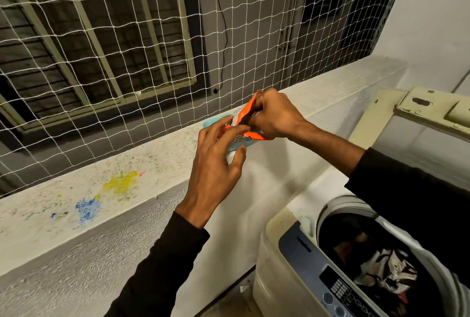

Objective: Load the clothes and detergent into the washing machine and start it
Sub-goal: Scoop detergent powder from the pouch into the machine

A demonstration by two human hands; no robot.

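An orange and light-blue detergent packet rests on the parapet ledge in the middle of the view. My left hand grips its lower side with thumb and fingers. My right hand is pushed into the packet's open orange top, its fingertips hidden inside. At the bottom right stands the top-loading washing machine with its lid raised. Dark and white clothes lie in its drum. The machine's control panel faces me at the lower edge.
White safety netting rises from the ledge, with a barred window behind it. Yellow and blue paint stains mark the ledge at left. A white wall closes the right side.
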